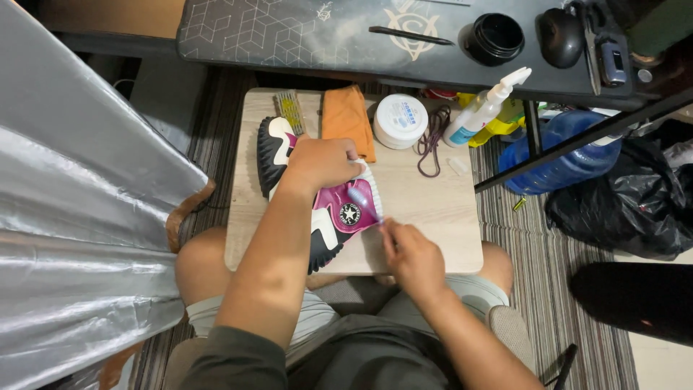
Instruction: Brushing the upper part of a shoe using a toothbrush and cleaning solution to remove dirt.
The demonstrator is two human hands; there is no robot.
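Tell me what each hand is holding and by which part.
The right hand holds a toothbrush by its handle end, bristles on the pink shoe. The left hand presses down on the shoe's upper, steadying it on the wooden board.

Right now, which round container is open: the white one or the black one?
The black jar on the dark desk: no lid, and you can see into it. The white tub on the wooden board has its lid on.

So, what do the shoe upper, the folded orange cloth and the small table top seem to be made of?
Shoe upper: magenta, looks like canvas, matte; uncertain.
Orange cloth: soft fabric, folds and creases.
Table top: pale wood-look board, faint grain, probably laminate.
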